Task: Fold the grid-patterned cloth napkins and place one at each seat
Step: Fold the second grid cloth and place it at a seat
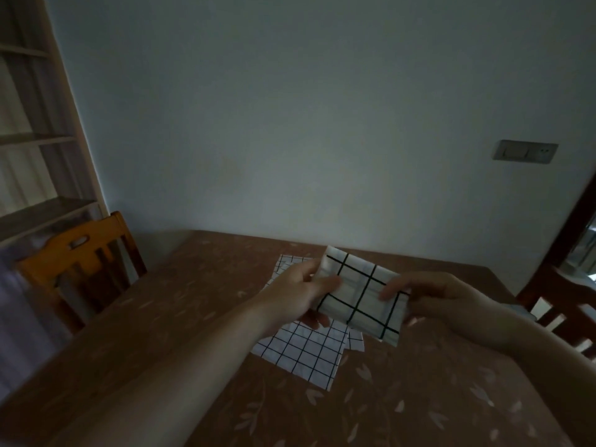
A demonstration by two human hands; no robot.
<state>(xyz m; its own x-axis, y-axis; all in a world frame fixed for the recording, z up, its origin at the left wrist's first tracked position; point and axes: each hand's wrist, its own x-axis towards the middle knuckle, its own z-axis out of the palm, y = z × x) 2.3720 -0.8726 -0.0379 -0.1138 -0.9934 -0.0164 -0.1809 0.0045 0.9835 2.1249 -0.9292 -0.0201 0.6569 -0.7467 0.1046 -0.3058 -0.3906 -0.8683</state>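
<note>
1. Folded napkin [361,295], white with a bold black grid, is held up above the table between both hands, tilted so its far left corner sits highest.
2. On its left edge the left hand [306,288] pinches it, thumb lying on top, the other fingers curled beneath.
3. At its right edge the right hand [432,295] grips it too, with fingers on the upper face and the rest of the hand behind the cloth.
4. Directly under the held piece, more grid-patterned napkins [303,353] lie unfolded and overlapping on the table.
5. These rest on a brown tablecloth [387,404] printed with pale leaves.
6. An orange wooden chair [80,262] stands at the left side, and a darker chair [561,304] at the right.
7. Behind the table are a plain wall and a switch plate [525,151].
</note>
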